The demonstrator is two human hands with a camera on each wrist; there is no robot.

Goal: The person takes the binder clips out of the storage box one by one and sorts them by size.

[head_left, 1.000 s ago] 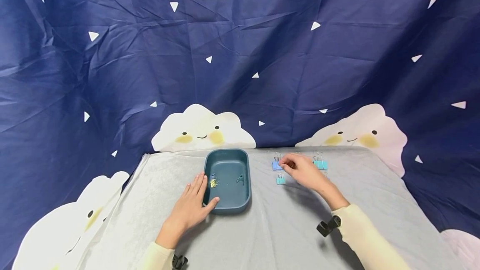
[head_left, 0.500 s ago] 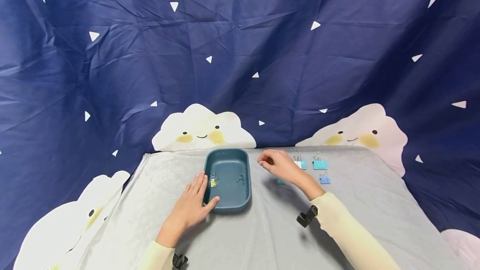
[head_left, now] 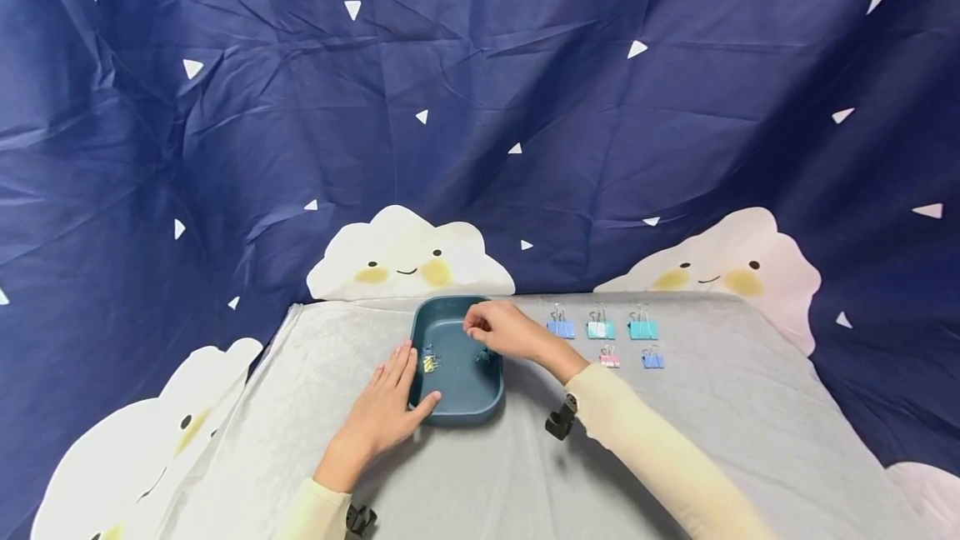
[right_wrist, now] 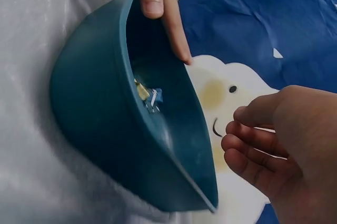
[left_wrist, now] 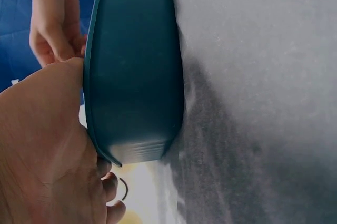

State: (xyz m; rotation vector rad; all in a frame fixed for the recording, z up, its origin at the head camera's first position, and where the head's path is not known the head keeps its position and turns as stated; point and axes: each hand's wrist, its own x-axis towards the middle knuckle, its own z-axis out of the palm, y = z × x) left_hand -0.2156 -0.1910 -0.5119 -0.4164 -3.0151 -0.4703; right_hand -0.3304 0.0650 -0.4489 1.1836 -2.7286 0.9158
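A dark teal tray (head_left: 457, 419) sits on the grey cloth. My left hand (head_left: 378, 415) lies flat against its left wall with the fingers straight and the thumb on the near rim; the left wrist view shows the palm (left_wrist: 42, 150) pressed to the tray (left_wrist: 137, 76). My right hand (head_left: 495, 330) hovers over the tray's far right part with curled fingers. In the right wrist view this hand (right_wrist: 284, 139) shows nothing between its fingers, but the tips are hidden. A yellow clip (head_left: 428, 363) and a dark clip (head_left: 482, 358) lie inside the tray.
Binder clips lie in rows right of the tray: a blue clip (head_left: 560, 328), a white and teal clip (head_left: 600, 329), a teal clip (head_left: 642, 329), a small pink clip (head_left: 609, 357) and a small blue clip (head_left: 652, 359). A dark blue backdrop (head_left: 480, 148) hangs behind the table.
My right hand has travelled left from the rows of clips to a spot over the tray. The left hand and the tray have stayed where they were.
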